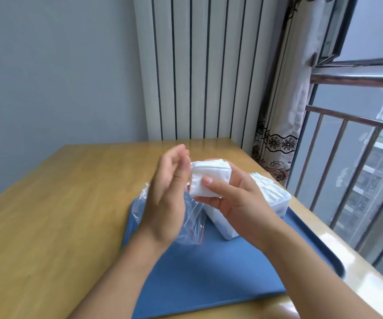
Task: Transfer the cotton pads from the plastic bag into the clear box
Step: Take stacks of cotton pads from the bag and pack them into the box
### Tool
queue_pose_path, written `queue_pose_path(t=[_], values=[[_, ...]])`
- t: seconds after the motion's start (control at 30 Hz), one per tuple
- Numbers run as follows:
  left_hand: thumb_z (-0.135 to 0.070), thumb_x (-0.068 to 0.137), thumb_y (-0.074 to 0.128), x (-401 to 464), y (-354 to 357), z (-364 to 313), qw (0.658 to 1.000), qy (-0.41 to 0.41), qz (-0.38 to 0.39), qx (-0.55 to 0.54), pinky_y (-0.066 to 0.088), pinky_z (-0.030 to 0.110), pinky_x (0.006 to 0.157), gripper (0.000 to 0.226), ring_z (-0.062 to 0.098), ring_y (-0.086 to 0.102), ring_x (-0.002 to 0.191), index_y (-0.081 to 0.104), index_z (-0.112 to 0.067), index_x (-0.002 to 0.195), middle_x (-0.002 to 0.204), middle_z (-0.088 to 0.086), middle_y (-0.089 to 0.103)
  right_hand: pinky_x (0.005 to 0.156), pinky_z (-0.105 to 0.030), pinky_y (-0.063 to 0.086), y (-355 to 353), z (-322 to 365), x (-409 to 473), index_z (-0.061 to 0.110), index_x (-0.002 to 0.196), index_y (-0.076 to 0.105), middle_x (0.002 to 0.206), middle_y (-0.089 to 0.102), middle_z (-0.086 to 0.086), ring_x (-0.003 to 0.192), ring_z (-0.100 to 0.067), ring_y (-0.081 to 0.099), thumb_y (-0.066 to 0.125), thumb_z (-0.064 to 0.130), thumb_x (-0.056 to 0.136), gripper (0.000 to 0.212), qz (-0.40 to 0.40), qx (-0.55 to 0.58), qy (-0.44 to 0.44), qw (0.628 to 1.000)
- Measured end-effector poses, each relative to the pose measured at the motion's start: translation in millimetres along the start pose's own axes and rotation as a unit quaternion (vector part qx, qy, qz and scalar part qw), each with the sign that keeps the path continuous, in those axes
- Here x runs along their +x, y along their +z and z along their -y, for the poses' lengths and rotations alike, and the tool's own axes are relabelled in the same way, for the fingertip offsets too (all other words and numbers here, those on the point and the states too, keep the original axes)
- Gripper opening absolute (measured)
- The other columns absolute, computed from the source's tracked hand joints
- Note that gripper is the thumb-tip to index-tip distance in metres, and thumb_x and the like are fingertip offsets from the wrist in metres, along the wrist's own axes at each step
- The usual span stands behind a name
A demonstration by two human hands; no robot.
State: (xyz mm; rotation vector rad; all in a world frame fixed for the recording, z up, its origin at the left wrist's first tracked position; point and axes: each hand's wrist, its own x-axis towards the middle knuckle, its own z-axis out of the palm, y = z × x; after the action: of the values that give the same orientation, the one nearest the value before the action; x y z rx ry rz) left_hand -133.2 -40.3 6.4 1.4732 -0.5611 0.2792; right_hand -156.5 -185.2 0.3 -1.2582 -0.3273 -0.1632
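My right hand [234, 199] grips a thick stack of white cotton pads [209, 178], thumb on its near face, held above the tray. My left hand [169, 192] is flat and open, fingers straight, its palm against the left side of the stack. Behind and below my left hand lies the crumpled plastic bag [190, 224] with a red zip line; I cannot tell whether any pads are inside. The clear box [275, 201] stands on the tray to the right, partly hidden by my right hand, with white pads packed inside.
A blue tray [209, 279] lies on the wooden table [59, 215] under the bag and box. The table's right edge runs along a window with metal railings [347, 157]. A radiator [204, 65] and a curtain [285, 111] stand behind the table.
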Motion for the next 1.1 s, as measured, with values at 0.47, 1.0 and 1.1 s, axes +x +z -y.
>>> queue_pose_path(t=[0.47,1.0,1.1], values=[[-0.015,0.102,0.050,-10,17,24,0.992,-0.037,0.118,0.008,0.054,0.040,0.095,0.065,-0.004,0.061,0.109,0.015,-0.053,0.142,0.137,-0.019,0.042,0.078,-0.037,0.055,1,-3,-1,-0.005,0.108,0.057,0.090,0.068,-0.013,0.084,-0.021,0.068,0.057,0.024,0.102,0.030,-0.038,-0.145,-0.016,0.989],[-0.043,0.077,0.069,-12,10,36,0.886,0.190,0.113,0.407,0.049,0.030,0.069,0.020,0.010,0.053,0.070,0.063,-0.025,0.071,0.069,-0.013,0.062,0.039,-0.020,0.025,-48,27,3,0.015,0.060,0.040,0.047,0.041,-0.003,0.036,-0.012,0.034,0.077,0.033,0.086,0.049,-0.096,-0.480,0.173,0.855],[-0.044,0.079,0.067,-13,13,37,0.882,0.192,0.150,0.403,0.050,0.028,0.077,0.019,0.009,0.056,0.079,0.070,-0.026,0.083,0.080,-0.014,0.068,0.044,-0.025,0.032,-46,18,6,0.010,0.068,0.043,0.059,0.035,-0.004,0.047,-0.018,0.033,0.074,0.027,0.085,0.039,-0.093,-0.553,0.152,0.814]])
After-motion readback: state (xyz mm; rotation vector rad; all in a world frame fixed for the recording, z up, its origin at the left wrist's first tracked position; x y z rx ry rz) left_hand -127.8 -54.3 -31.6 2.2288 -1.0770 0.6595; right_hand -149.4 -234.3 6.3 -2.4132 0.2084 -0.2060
